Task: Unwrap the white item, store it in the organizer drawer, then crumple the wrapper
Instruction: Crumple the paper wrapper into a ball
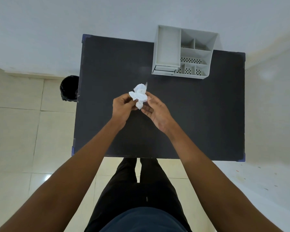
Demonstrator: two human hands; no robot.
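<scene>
A crumpled white wrapper (139, 95) is held above the middle of the dark table (199, 114). My left hand (122, 107) pinches its left side and my right hand (155, 111) grips its right and lower part. Whether the white item is inside the paper cannot be seen. The grey organizer (184, 52) stands at the table's far edge, with its small drawer (165, 69) at the front left, apparently shut.
A black bin (69, 88) with a dark liner stands on the tiled floor beside the table's left edge. A white wall runs behind the table. My legs are at the table's near edge.
</scene>
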